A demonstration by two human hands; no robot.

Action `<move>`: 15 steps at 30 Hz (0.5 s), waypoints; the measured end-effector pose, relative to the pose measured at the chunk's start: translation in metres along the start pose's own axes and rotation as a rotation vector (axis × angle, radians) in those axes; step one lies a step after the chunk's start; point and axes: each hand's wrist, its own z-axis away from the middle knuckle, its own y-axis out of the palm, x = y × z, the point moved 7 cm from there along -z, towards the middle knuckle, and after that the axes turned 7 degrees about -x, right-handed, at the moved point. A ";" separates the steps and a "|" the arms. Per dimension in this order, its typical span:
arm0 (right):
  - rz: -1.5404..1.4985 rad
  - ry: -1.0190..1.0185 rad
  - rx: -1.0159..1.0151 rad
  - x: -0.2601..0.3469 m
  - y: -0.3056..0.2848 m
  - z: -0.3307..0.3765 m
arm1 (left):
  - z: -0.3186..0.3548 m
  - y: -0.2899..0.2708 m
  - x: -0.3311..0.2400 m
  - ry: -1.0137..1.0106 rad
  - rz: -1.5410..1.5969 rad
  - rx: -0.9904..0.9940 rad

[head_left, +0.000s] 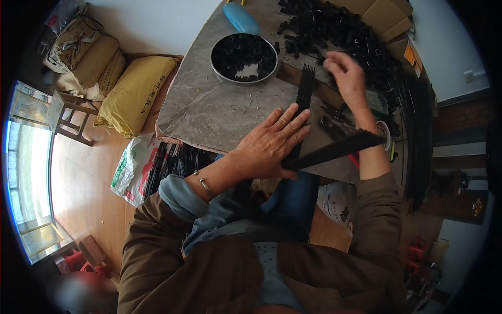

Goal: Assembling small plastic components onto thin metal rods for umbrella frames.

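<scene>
My left hand (274, 137) lies palm down, fingers close together, over a black bundle of thin rods (305, 86) with a comb-like far end. By its thumb a second long black bundle (340, 150) starts and slants right across my right forearm. The left hand holds the first bundle against the table edge; the grip underneath is hidden. My right hand (348, 79) is raised at the near side of a heap of small black parts (340, 31). Its fingers are curled together and slightly blurred, so anything pinched in them cannot be made out.
A round metal bowl (214, 65) of small black parts stands on the grey stone-look table (193, 115), beside a blue case (241, 19). Pliers-like tools (334, 125) lie near my right wrist. Cardboard (384, 18) backs the heap. A yellow sack (137, 91) stands left on the floor.
</scene>
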 end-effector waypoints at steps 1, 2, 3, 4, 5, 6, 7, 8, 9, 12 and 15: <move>0.073 -0.035 -0.097 0.001 -0.019 -0.001 | 0.000 0.000 -0.001 0.005 0.002 -0.001; 0.105 -0.033 -0.166 -0.001 -0.039 0.000 | 0.000 0.000 -0.001 0.005 0.005 0.000; 0.212 -0.091 -0.199 -0.011 -0.062 0.000 | -0.002 0.000 -0.003 0.012 0.009 -0.001; 0.328 -0.132 -0.227 -0.016 -0.080 0.003 | -0.001 -0.001 -0.003 0.013 0.008 -0.004; 0.450 -0.066 -0.209 -0.017 -0.095 0.009 | 0.002 -0.002 -0.003 0.007 0.010 0.015; 0.553 0.020 -0.126 -0.028 -0.107 0.013 | 0.004 -0.003 -0.004 0.001 0.009 0.034; 0.662 0.111 -0.045 -0.042 -0.122 0.016 | 0.006 -0.004 -0.007 0.006 0.011 0.031; 0.655 0.178 0.052 -0.060 -0.132 0.020 | 0.008 -0.004 -0.010 0.014 0.015 0.049; 0.660 0.183 0.047 -0.066 -0.136 0.024 | 0.010 -0.004 -0.013 0.025 0.022 0.071; 0.589 0.124 0.094 -0.071 -0.132 0.028 | 0.010 -0.002 -0.013 0.002 0.011 0.122; 0.753 0.014 0.099 -0.052 -0.126 0.027 | 0.011 -0.002 -0.015 0.040 -0.079 0.085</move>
